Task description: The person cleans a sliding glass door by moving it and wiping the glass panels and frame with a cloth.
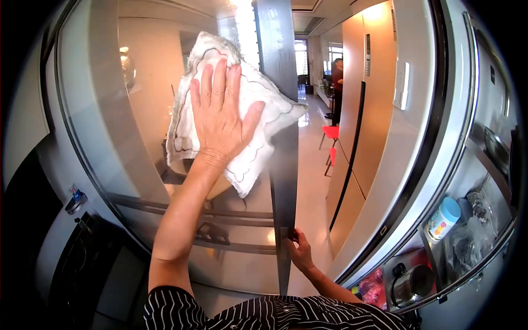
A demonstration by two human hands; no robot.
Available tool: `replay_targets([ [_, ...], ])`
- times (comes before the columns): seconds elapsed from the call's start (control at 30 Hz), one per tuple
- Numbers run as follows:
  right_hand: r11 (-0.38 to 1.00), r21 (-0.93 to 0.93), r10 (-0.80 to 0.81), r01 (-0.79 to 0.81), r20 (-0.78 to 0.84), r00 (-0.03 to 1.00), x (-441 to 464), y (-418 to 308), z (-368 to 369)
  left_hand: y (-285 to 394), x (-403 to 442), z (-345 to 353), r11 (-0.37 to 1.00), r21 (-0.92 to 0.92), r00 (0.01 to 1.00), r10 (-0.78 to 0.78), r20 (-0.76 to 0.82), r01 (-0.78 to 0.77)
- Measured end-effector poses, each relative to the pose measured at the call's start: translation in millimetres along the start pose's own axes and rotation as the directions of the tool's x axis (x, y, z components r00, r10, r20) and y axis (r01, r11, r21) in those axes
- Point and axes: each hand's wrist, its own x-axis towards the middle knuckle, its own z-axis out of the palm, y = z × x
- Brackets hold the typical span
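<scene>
A white cloth (250, 159) with scalloped stitching lies spread against the glass door panel (148, 104). My left hand (220, 113) presses flat on the cloth, with fingers stretched out and the thumb apart. One corner of the cloth reaches over the dark door frame (283, 143). Lower down, my right hand (300, 252) is at the edge of that frame, fingers curled around it; the fingertips are partly hidden.
Past the door edge are tall cabinets (377, 104), red chairs (330, 132) and a person (336, 82) farther back. A wall switch (403, 85) is at right. Shelves at lower right hold a blue-lidded container (443, 219) and a metal pot (415, 285). A black stove (82, 264) stands at left.
</scene>
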Motion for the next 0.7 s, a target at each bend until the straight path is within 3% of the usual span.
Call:
replay_targets([
  [0.13,0.999,-0.032,-0.004,0.004,-0.004,1.000,-2.0,8.3,-0.9,7.2,-32.3,-4.4,0.990,-0.130,0.999,-0.052,-0.004,0.051],
  [0.17,1.000,-0.016,0.011,-0.011,0.001,1.000,-4.1,10.0,-1.5,3.7,-33.2,-7.8,0.997,-0.052,0.997,-0.052,0.059,0.055],
  [0.27,0.999,-0.004,0.034,-0.034,0.003,0.999,-2.4,-0.5,-0.7,-11.0,-6.9,-2.7,1.000,-0.001,0.997,0.010,-0.083,-0.010],
  [0.47,0.999,-0.042,0.018,-0.019,-0.017,1.000,-4.6,12.5,0.3,-4.6,-8.0,-9.2,0.994,-0.052,0.994,-0.102,-0.036,0.100],
  [0.5,0.999,-0.031,0.026,-0.026,-0.016,1.000,-3.9,10.6,-0.1,-4.9,-12.4,-6.2,0.994,0.036,0.992,-0.098,-0.075,0.101],
  [0.7,0.999,-0.005,0.043,-0.042,0.025,0.999,-0.8,14.3,-1.8,-12.7,3.6,-3.6,0.988,0.074,0.988,-0.128,-0.080,0.134],
])
